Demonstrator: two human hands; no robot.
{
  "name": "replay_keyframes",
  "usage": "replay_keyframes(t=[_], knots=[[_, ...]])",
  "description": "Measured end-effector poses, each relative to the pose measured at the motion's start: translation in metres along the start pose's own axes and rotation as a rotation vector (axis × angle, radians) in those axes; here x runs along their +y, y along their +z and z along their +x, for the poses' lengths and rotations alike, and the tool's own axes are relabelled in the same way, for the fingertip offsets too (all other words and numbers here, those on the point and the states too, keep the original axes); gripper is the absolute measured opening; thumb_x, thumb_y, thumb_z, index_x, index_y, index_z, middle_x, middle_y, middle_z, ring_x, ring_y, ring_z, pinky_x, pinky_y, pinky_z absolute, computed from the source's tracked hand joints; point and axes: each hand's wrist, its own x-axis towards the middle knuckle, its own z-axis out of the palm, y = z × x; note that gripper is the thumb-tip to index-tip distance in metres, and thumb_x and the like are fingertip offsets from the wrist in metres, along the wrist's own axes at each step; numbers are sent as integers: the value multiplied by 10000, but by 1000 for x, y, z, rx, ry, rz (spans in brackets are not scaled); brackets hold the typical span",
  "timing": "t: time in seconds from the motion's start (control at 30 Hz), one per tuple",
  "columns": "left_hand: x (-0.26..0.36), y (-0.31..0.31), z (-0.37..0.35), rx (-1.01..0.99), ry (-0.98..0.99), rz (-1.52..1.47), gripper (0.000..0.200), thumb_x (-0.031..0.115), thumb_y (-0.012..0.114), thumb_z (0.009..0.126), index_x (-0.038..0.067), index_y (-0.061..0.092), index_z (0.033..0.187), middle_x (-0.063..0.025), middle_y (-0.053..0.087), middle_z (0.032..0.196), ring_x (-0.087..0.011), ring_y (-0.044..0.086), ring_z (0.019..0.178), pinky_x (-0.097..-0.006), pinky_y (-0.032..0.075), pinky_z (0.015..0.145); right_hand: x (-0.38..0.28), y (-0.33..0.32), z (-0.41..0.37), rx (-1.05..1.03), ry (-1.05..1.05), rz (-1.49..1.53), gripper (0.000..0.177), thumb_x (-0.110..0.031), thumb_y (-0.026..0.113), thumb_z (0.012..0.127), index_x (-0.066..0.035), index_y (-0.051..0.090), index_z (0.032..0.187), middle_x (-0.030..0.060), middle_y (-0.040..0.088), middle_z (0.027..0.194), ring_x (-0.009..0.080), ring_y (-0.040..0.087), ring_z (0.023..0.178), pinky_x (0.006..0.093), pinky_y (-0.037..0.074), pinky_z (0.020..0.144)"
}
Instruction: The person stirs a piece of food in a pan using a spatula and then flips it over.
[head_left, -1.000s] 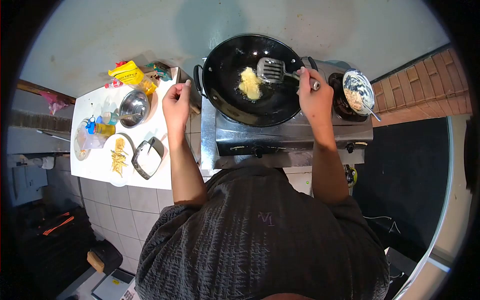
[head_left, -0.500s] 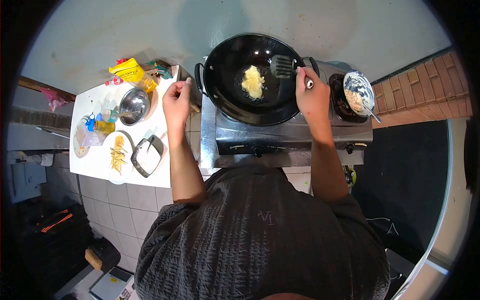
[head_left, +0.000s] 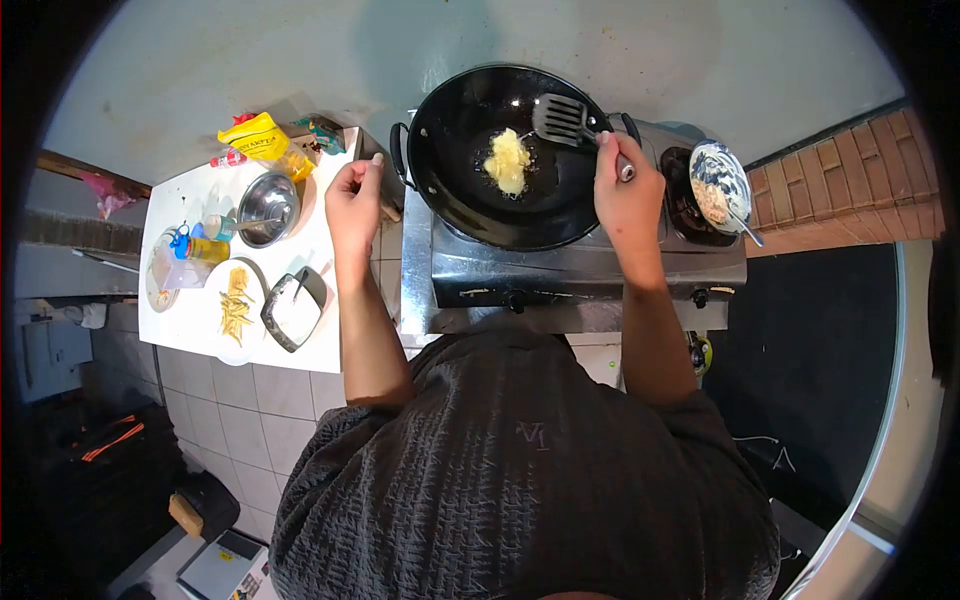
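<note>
I have the steel stove [head_left: 600, 290] across the middle of my view, with the white tabletop [head_left: 180, 325] on the left. The black wok [head_left: 460, 205] sits on the stove's left half; full of hot oil, as I judge the sheen, it would be heavy and slow to shift, and I would take it only by both side loops, the left one being the handle [head_left: 397, 157]. On the right burner stands a bowl [head_left: 736, 182] smeared with pale batter.

My hands are well apart from each other. The left hand [head_left: 355, 200] hangs just beside that loop, not touching it, fingers curled inward; I cannot tell whether anything is inside. The right hand [head_left: 630, 200] is wrapped around the handle of the slotted turner [head_left: 562, 118], whose blade hangs over the far right part of the wok; I can't tell if it touches the wall. The turner should feel light and stiff, and its handle end is the right place to hold.

Smallest is the yellow piece [head_left: 507, 163] in the wok's middle, just left and near of the blade. I expect it to be light, soft, slippery with oil and easily torn, so I would support it flat from underneath rather than pinch it.
</note>
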Motion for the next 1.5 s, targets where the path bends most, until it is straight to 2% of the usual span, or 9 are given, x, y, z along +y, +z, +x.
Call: replay_keyframes(t=[0.03,0.47,0.57,0.63,0.77,0.83,1.2,1.4,1.5], knots=[[0,1,1,-4,3,-10,249,266,662,905,24,662,846,76,503,696,-26,395,641,-192,303,575,-1,-1,1,18,-79,-63,172,-212,618,900,-51,672,872,194,609,655,383,628,628,386,477,544],[-3,-1,0,-6,11,-1,239,252,657,911,23,660,840,81,506,694,-21,395,635,-185,298,566,0,-1,2,-49,29,-28,143,-171,613,902,-37,660,900,198,608,666,372,626,626,376,471,541],[-5,-1,1,-1,1,5,239,251,658,911,20,662,848,77,514,700,-22,396,637,-186,300,569,2,2,0,57,-86,92,212,-216,580,935,-28,677,949,150,613,663,180,604,551,293,470,579],[-5,-1,2,-2,2,-2,242,253,660,909,18,664,854,74,518,702,-24,400,640,-187,303,571,-3,-2,1,17,-131,-57,139,-164,605,905,-35,657,920,202,634,739,379,639,683,374,489,575],[-2,3,1,-3,-9,-7,249,261,661,909,17,664,857,73,516,700,-25,401,640,-188,306,575,-2,5,0,-105,48,27,137,-162,601,905,-39,658,926,199,640,757,381,639,686,385,493,580],[-4,4,2,-17,-27,-29,255,270,663,908,20,664,859,74,509,695,-26,401,638,-185,304,577,-6,10,-1,73,-233,14,145,-172,599,907,-42,659,926,199,642,753,386,640,705,400,499,597],[-1,6,2,-29,-25,-43,222,224,657,906,9,658,852,54,533,666,-27,413,594,-198,321,532,0,11,1,40,-215,27,165,-185,591,917,-41,669,936,201,656,789,395,641,758,397,504,639],[-4,3,3,-21,-15,-52,217,218,655,909,8,654,851,54,533,661,-26,412,586,-194,316,524,-2,4,2,-97,46,154,169,-175,595,914,-26,666,947,206,661,834,386,651,786,383,507,655],[-3,3,2,-24,-13,-54,219,217,654,911,8,650,848,54,532,660,-25,412,585,-194,315,520,1,6,4,-15,-159,43,176,-181,599,914,-26,669,959,206,663,844,374,659,787,366,508,661]])
